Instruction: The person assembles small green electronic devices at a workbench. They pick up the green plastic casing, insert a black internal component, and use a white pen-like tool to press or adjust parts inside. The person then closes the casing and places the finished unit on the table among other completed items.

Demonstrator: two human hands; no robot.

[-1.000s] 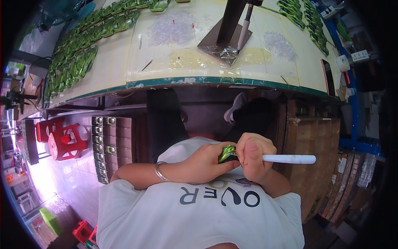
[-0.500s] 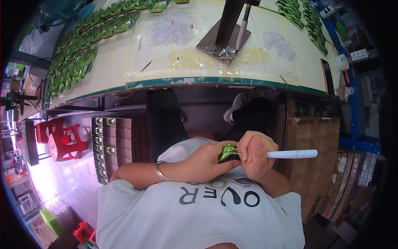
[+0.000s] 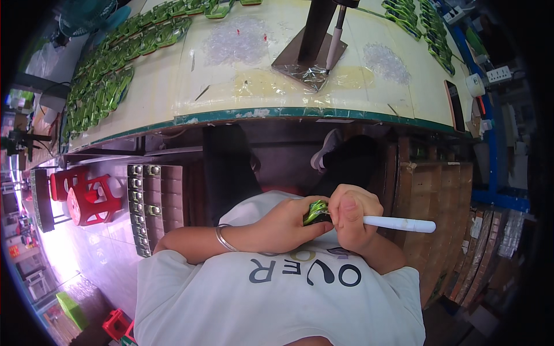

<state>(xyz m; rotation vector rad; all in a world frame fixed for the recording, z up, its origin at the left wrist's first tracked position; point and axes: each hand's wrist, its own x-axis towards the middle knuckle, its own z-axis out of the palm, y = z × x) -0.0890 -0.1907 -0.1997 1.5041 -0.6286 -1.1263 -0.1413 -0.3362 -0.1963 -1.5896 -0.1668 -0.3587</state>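
Close to my shirt front, my left hand (image 3: 283, 226) is closed around a small shiny green plastic part (image 3: 315, 213), its fingers and thumb covering much of it. My right hand (image 3: 354, 218) grips a slim tool with a white handle (image 3: 404, 224), whose rounded end sticks out to the right and dips slightly. The working end points at the green part but is hidden by my fingers, so its kind does not show. Both hands almost touch each other, above my lap.
Ahead is a cream worktable (image 3: 161, 92) with rows of green parts (image 3: 104, 95), clear plastic bits (image 3: 236, 40), a metal stand (image 3: 311, 55) and a phone (image 3: 455, 105). A compartment tray (image 3: 164, 193) and red stool (image 3: 92, 199) stand left; wooden racks (image 3: 435, 219) stand right.
My right hand has shifted slightly left and the tool's handle has tilted, its free end now lower and further left. My left hand keeps its hold on the green part.
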